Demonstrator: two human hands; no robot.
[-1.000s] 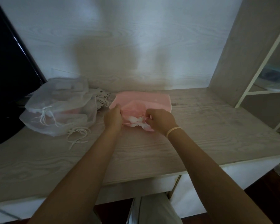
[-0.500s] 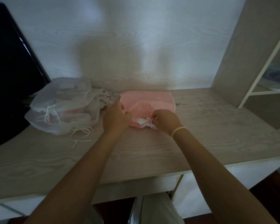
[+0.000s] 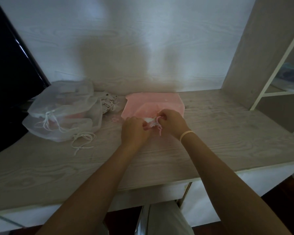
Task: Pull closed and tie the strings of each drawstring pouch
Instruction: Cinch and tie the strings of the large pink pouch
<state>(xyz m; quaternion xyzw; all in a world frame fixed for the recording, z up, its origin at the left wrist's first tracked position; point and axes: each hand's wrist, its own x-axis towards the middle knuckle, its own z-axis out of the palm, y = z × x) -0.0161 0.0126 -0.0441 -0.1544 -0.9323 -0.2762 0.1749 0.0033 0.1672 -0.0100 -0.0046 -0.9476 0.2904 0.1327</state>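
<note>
The left hand [image 3: 134, 131] and right hand [image 3: 171, 123] are covering the gathered mouth of the pink pouch [image 3: 153, 103], hiding any knot in its pink string [image 3: 159, 128], while the frame's left edge is cutting off the black screen [image 3: 8, 82].

A pink pouch [image 3: 153, 103] with a pink string [image 3: 159, 128] is seen mid-desk [image 3: 210, 133]; translucent white pouches [image 3: 61, 114] are seen near its left edge.

So I count one pink pouch [image 3: 153, 103], two white mesh pouches [image 3: 61, 114], one little spotted pouch [image 3: 109, 100], two hands, and one wristband [image 3: 186, 134] on the desk [image 3: 210, 141].
</note>
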